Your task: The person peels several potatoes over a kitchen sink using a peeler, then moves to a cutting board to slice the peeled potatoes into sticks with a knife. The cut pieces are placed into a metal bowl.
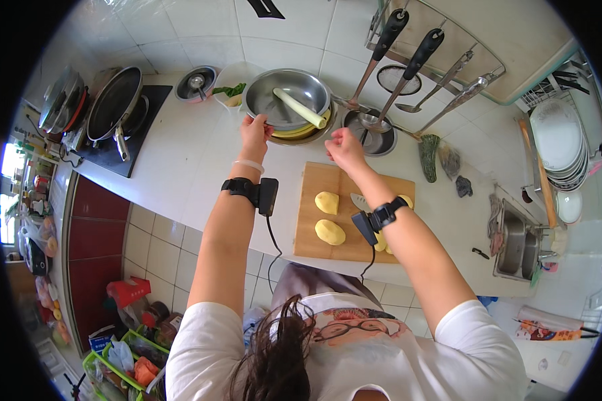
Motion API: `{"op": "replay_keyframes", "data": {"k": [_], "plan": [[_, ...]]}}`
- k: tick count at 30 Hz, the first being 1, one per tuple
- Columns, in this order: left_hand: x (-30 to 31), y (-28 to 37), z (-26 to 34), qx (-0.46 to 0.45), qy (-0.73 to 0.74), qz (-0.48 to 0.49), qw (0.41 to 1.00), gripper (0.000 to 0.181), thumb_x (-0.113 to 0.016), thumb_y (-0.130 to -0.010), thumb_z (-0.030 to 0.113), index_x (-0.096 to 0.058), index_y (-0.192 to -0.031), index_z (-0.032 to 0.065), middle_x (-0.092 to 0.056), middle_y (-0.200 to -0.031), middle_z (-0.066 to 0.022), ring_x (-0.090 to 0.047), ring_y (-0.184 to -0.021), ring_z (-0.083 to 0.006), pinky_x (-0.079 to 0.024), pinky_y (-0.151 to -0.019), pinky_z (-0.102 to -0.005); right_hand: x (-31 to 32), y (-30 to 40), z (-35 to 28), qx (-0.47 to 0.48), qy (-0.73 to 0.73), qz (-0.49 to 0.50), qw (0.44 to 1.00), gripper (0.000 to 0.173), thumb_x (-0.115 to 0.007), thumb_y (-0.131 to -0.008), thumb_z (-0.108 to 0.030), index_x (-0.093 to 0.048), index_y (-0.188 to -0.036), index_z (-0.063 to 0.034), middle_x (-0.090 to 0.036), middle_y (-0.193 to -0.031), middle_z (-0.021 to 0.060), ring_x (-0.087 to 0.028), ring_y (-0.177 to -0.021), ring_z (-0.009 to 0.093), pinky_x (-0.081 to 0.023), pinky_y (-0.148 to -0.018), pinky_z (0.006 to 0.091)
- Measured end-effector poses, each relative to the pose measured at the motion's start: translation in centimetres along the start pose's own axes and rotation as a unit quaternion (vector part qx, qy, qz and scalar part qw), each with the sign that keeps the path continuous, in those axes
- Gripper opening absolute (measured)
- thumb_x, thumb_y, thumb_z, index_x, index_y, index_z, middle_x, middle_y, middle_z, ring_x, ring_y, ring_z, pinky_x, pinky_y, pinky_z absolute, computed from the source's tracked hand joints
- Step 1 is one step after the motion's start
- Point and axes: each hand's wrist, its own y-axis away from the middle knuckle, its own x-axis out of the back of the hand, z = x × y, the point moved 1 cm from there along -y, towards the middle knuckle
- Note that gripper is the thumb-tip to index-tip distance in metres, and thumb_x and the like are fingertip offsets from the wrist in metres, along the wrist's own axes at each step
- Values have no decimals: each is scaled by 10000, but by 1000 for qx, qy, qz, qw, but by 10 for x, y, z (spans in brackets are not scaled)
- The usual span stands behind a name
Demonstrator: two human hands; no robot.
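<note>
My left hand [257,131] grips the near-left rim of a stainless steel bowl [263,103]. A pale green vegetable stalk [298,107] lies in that bowl, one end over the rim. Beneath it show a yellow rim [293,134] and a wider metal bowl [301,142]. My right hand [345,150] hovers above the far edge of a wooden cutting board [309,173], fingers curled, nothing visible in them. Peeled potatoes [330,232] sit on the board, some partly hidden by my right forearm. A knife blade [359,201] shows beside the wrist; its handle is hidden.
Behind my right hand stands another steel bowl [384,143], below hanging ladles [424,50]. A dark green squash [429,158] lies to the right, before the double sink [516,245]. A small knife [480,253] lies near the sink. A frying pan [114,105] sits at the left.
</note>
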Motion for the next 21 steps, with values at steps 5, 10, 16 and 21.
{"op": "replay_keyframes", "data": {"k": [5, 10, 16, 21], "plan": [[-3, 8, -6, 44, -54, -53, 996, 159, -673, -882, 124, -524, -872, 71, -562, -742, -42, -591, -641, -159, -531, -590, -267, -41, -35, 16, -222, -297, 56, 927, 154, -529, -955, -104, -543, -1039, 24, -634, -837, 121, -680, -644, 235, -572, -549, 331], [24, 0, -11, -15, -133, 80, 988, 153, -615, -928, 185, -590, -1003, 54, -585, -748, -17, -599, -657, -121, -543, -632, -269, -43, -57, 28, -248, -338, 92, 903, 169, -451, -948, -48, -480, -1083, 49, -613, -855, 170, -684, -666, 291, -606, -564, 371], [48, -23, -30, 23, -113, 76, 990, 53, -613, -879, 81, -621, -888, 29, -592, -726, -19, -577, -603, -123, -532, -587, -257, -42, -59, 43, -273, -320, 92, 902, 81, -593, -886, -39, -524, -897, 0, -609, -797, 125, -652, -637, 250, -589, -568, 371], [44, -32, -38, 48, -89, 153, 983, 132, -590, -826, 67, -664, -825, -44, -618, -693, -85, -582, -545, -161, -480, -487, -289, -42, -68, 52, -285, -345, 100, 889, 112, -606, -869, -26, -548, -776, -9, -605, -701, 99, -633, -592, 229, -578, -537, 365]]}}
